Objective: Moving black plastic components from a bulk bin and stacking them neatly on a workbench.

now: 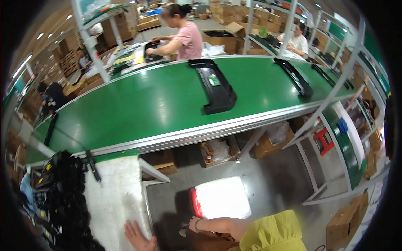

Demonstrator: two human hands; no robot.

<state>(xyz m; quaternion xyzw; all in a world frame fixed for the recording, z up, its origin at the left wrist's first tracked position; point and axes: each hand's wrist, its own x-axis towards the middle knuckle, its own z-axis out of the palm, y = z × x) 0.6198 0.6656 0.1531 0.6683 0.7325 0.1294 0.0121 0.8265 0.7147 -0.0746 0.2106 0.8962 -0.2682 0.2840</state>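
Observation:
My left hand (139,237) is at the front edge of a white-covered worktable (113,180), palm down with its fingers spread. Nothing is held in it. My right arm reaches across to the left from a yellow-green sleeve, with a bracelet at the wrist. The right hand (194,224) is low over my leg, close to the red side of a white-topped block (222,196) on the floor. Its fingers are small and partly hidden, so their closure is unclear. Left of the left hand, a heap of black parts (67,196) covers the table's side.
A green conveyor belt (146,96) spans the view, carrying a black plastic housing (215,85) and more black housings (293,77) at right. A black handheld tool (93,165) lies on the worktable. Beyond the belt, a person in pink (189,37) works. Cartons (220,150) stand below.

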